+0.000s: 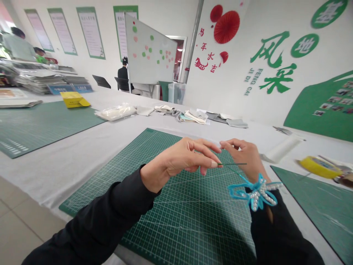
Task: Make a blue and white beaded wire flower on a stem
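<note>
My left hand (pixel 190 156) reaches in over the green cutting mat (pixel 176 213), thumb and index finger pinched on a thin dark green stem (pixel 234 163) that points right. A turquoise flower (pixel 259 193) with petals covered in silvery-white beads hangs below my right hand, in front of the right sleeve. Its thin stem (pixel 237 172) slants up and left to my left fingertips. Just beyond them, my right hand (pixel 244 152) is closed in a pinch. What lies between its fingertips is too small to make out.
Behind the mat lie folded cloth pieces (pixel 193 116) and a plastic-wrapped white bundle (pixel 117 111). A yellow tape roll (pixel 320 166) and a white roll (pixel 285 148) lie at right, scissors (pixel 282 130) farther back. Another cutting mat (pixel 49 123) bears a yellow box (pixel 74 99).
</note>
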`<state>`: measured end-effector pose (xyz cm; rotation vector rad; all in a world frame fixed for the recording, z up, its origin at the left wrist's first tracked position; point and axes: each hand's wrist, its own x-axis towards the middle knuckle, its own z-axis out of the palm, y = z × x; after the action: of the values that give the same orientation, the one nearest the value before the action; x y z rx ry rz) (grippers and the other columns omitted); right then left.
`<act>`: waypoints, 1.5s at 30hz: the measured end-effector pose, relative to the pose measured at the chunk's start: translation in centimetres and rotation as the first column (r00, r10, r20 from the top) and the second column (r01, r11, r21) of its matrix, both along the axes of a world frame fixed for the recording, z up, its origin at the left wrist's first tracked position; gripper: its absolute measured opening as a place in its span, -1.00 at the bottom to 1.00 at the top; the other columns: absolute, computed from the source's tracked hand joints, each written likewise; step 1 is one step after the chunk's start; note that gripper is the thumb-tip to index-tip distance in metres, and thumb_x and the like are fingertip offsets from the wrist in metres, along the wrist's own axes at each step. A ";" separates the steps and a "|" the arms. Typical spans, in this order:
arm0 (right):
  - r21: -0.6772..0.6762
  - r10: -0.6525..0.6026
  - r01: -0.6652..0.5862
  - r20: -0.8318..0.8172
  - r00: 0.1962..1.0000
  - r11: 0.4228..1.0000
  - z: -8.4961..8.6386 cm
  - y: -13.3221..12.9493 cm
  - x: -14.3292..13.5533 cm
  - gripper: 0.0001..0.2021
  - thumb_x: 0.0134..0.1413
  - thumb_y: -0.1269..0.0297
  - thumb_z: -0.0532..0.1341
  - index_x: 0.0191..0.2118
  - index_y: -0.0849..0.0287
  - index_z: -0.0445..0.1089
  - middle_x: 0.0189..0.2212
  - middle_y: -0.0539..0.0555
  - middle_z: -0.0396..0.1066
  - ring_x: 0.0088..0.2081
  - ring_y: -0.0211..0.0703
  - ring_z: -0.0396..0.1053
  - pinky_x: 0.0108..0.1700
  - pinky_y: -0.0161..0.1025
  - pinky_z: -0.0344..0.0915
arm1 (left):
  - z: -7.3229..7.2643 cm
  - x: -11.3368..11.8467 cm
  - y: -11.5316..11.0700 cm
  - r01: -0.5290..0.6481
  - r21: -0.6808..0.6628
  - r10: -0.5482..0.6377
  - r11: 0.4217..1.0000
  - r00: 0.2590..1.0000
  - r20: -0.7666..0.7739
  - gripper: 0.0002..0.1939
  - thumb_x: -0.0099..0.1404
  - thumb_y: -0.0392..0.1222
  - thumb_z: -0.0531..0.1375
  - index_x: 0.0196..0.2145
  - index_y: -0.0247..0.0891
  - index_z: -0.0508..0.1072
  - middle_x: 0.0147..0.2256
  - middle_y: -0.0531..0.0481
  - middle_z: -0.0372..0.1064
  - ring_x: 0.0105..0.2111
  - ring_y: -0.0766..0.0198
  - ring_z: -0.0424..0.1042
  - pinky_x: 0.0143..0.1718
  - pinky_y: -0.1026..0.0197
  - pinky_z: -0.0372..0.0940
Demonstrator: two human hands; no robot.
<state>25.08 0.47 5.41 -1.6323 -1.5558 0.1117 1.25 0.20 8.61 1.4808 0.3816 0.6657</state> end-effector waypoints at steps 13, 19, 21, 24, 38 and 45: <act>-0.296 0.245 -0.277 -0.139 0.959 0.914 -3.3 1.0 3.6 -0.60 -0.09 -0.11 0.26 -0.50 0.18 0.55 -0.51 0.08 0.52 -0.43 -0.14 0.38 -0.31 -0.17 0.28 | 0.8 -1.0 2.1 -0.140 -0.266 0.185 0.954 0.972 0.149 -0.93 0.08 -0.37 0.27 -0.44 -0.44 0.54 -0.34 -0.17 0.51 -0.47 0.44 0.37 -0.66 0.40 -0.08; -0.299 0.070 -0.076 -0.032 0.997 0.951 -1.3 -0.1 7.4 -0.63 -0.22 -0.07 0.33 -0.41 0.16 0.56 -0.41 0.13 0.56 -0.30 0.03 0.46 -0.14 0.01 0.32 | 0.8 -1.0 2.0 -0.146 -0.263 0.180 0.954 0.977 0.113 -0.90 0.06 -0.36 0.27 -0.40 -0.45 0.53 -0.25 -0.22 0.50 -0.31 0.35 0.44 -0.65 0.41 -0.06; -0.168 0.106 -0.132 -0.154 0.982 0.977 -0.1 -0.7 4.7 -0.62 -0.10 -0.05 0.29 -0.24 0.12 0.54 -0.26 0.12 0.55 -0.18 0.01 0.45 -0.08 -0.01 0.32 | 0.5 -0.8 2.0 -0.126 -0.276 0.162 0.953 0.980 0.111 -0.90 0.06 -0.36 0.27 -0.40 -0.45 0.53 -0.24 -0.21 0.50 -0.30 0.35 0.44 -0.65 0.41 -0.06; 0.038 0.483 -0.526 -0.458 0.746 0.849 1.3 -1.6 -1.3 -0.59 0.00 -0.07 0.25 -0.08 0.03 0.47 -0.15 0.09 0.52 -0.12 -0.07 0.44 -0.07 -0.06 0.35 | 0.3 -0.4 1.9 -0.106 -0.293 0.145 0.950 0.983 0.112 -0.88 0.07 -0.37 0.27 -0.37 -0.43 0.54 -0.25 -0.19 0.50 -0.34 0.39 0.43 -0.65 0.41 -0.06; 0.165 0.457 -0.437 -0.500 0.736 0.884 2.4 -3.1 -5.6 -0.86 -0.14 0.14 0.40 -0.46 0.05 0.53 -0.50 -0.02 0.44 -0.45 -0.30 0.28 -0.44 -0.31 0.19 | 1.7 -0.7 0.0 -0.170 -0.505 0.270 0.846 0.954 0.133 -0.93 0.12 -0.42 0.22 -0.47 -0.41 0.51 -0.28 -0.15 0.49 -0.39 0.41 0.42 -0.68 0.45 -0.03; 0.118 0.431 -0.433 -0.494 0.755 0.894 1.9 -2.7 -5.1 -0.85 -0.13 0.14 0.40 -0.43 0.07 0.54 -0.56 -0.04 0.40 -0.55 -0.33 0.19 -0.50 -0.30 0.13 | 2.0 -0.7 0.1 -0.167 -0.509 0.272 0.845 0.952 0.139 -0.96 0.09 -0.42 0.24 -0.44 -0.41 0.52 -0.24 -0.13 0.47 -0.51 0.50 0.32 -0.69 0.44 -0.04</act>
<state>19.99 -2.19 7.36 -1.0821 -1.4690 0.7410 0.55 0.29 10.57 0.8756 0.5225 0.8265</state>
